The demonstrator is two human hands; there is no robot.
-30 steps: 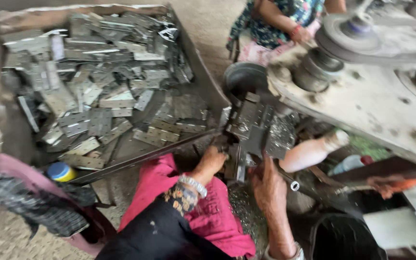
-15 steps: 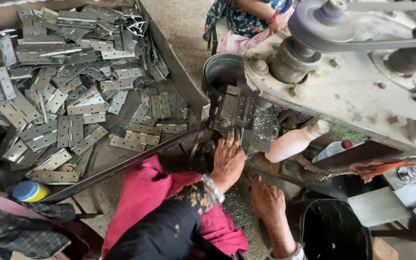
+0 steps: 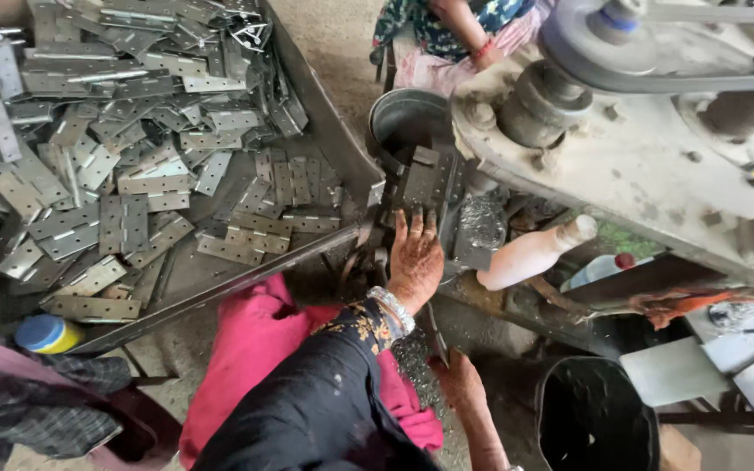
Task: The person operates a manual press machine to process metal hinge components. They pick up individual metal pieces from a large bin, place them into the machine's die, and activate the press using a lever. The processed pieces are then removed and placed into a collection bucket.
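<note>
Left hand (image 3: 416,262) grip is lying open; fingers (image 3: 405,228) are spreading flat, tips pressing on the stacked hinge plates (image 3: 425,179) sitting in the machine's fixture at its 12 o'clock; nothing is being clasped. Right hand (image 3: 460,384) is resting low at 5 o'clock of the left; can't tell its grip, fingers are hidden. Judging the step: seating plates in the fixture; next move is calling for fingertips clear of the tooling. Left wrist is running straight, palm down, dark sleeve coming from 7 o'clock. Tray (image 3: 325,131) of loose hinges (image 3: 133,174) is lying at 9 to 10 o'clock; white bottle (image 3: 530,255) at 3 o'clock; black bucket (image 3: 595,419) at 4 o'clock.
</note>
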